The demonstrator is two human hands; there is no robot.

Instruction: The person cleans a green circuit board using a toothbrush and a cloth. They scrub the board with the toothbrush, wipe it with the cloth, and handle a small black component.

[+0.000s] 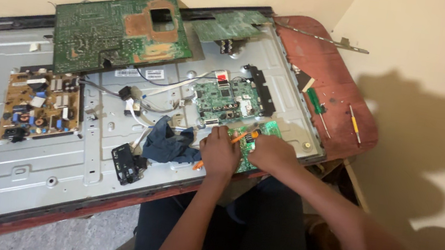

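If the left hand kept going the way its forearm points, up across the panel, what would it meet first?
Probably the green main board with its connectors, just beyond the left hand. Depth is unclear; the hand may pass above it.

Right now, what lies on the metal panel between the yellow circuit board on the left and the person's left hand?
In the head view, between the yellow circuit board and the left hand lie white cables, a dark blue cloth and a small black part.

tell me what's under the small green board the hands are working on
The small green board lies on the grey metal back panel. The left hand and right hand cover much of it, so what lies directly beneath is hidden.
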